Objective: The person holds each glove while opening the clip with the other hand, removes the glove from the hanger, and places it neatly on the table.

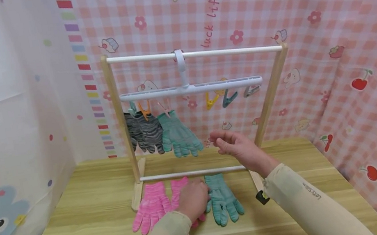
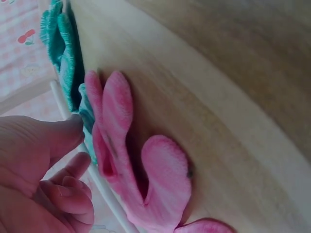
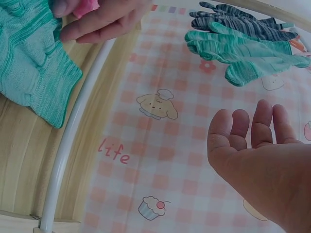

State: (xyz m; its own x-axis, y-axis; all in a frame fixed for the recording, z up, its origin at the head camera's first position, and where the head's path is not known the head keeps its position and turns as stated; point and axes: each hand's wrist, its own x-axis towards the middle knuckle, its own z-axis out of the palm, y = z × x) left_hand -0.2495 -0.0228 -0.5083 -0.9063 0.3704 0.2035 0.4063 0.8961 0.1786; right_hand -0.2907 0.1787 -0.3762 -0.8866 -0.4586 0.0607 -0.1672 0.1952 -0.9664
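Note:
My left hand (image 1: 194,197) reaches low over the table, covering part of the right pink glove (image 1: 178,188). Its fingertips are right at the near side of a teal glove (image 1: 222,199) lying flat; in the left wrist view a gap shows between thumb and fingers. Another pink glove (image 1: 152,206) lies to the left. My right hand (image 1: 240,150) is raised in front of the rack, fingers loosely bent and holding nothing. To its left a second teal glove (image 1: 178,136) hangs from a pink clip (image 1: 164,109), beside grey-black striped gloves (image 1: 150,132) on clips.
A grey hanger (image 1: 191,89) hooks over the white top bar (image 1: 229,50) of a wooden rack. On its right side hang a yellow clip (image 1: 211,100), a blue-green clip (image 1: 229,98) and a grey clip (image 1: 251,90). A white lower bar (image 1: 190,173) crosses behind the table gloves.

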